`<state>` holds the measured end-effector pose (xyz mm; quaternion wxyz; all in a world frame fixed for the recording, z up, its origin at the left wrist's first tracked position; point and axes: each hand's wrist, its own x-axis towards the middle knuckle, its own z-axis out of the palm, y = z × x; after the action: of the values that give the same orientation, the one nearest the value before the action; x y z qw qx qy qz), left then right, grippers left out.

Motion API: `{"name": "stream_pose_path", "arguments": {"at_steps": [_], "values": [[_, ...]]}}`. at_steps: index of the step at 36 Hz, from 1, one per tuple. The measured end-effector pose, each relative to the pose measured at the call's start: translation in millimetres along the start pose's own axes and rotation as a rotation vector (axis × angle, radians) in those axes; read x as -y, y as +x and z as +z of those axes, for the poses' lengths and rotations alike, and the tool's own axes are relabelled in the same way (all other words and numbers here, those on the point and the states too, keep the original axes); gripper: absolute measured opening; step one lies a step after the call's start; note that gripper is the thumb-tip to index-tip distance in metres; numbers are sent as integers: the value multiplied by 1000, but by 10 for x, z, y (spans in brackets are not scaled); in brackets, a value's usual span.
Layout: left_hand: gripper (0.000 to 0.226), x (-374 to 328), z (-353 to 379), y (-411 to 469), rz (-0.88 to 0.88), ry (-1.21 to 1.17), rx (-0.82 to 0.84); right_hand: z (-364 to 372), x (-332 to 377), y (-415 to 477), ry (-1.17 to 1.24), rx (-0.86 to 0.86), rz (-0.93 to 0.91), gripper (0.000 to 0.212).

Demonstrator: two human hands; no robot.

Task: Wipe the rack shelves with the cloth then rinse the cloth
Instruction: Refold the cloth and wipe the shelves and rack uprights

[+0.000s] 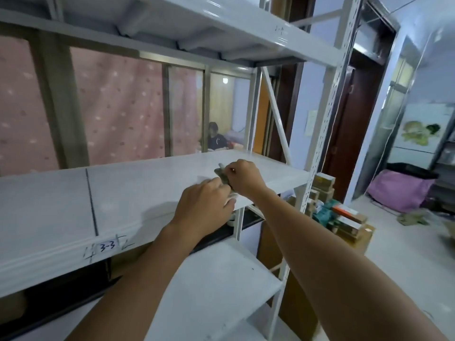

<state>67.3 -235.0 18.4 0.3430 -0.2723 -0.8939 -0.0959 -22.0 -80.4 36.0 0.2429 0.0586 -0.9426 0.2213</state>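
Observation:
A white metal rack stands in front of me. Its middle shelf is at chest height, with a "3-3" label on the front edge. A small grey-green cloth lies bunched near the shelf's right front corner. My right hand is closed on the cloth from the right. My left hand rests on the shelf just left of it, fingers touching the cloth's near edge; most of the cloth is hidden between the hands. A lower shelf and an upper shelf are also in view.
The perforated rack upright stands at the right corner. Stacked boxes sit on the floor beyond it, with a purple bag and a doorway farther right. Behind the rack are a pink curtain and a seated person.

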Motion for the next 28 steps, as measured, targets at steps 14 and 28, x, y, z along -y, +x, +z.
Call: {"name": "stream_pose_path", "arguments": {"at_steps": [14,28], "values": [[36,-306,1136,1346,6,-12,155,-109,-1544,1247,59,-1,116,36],[57,-261,1496,1500,-139,68,277,309,-2357,2366,-162,-31,201,27]]}}
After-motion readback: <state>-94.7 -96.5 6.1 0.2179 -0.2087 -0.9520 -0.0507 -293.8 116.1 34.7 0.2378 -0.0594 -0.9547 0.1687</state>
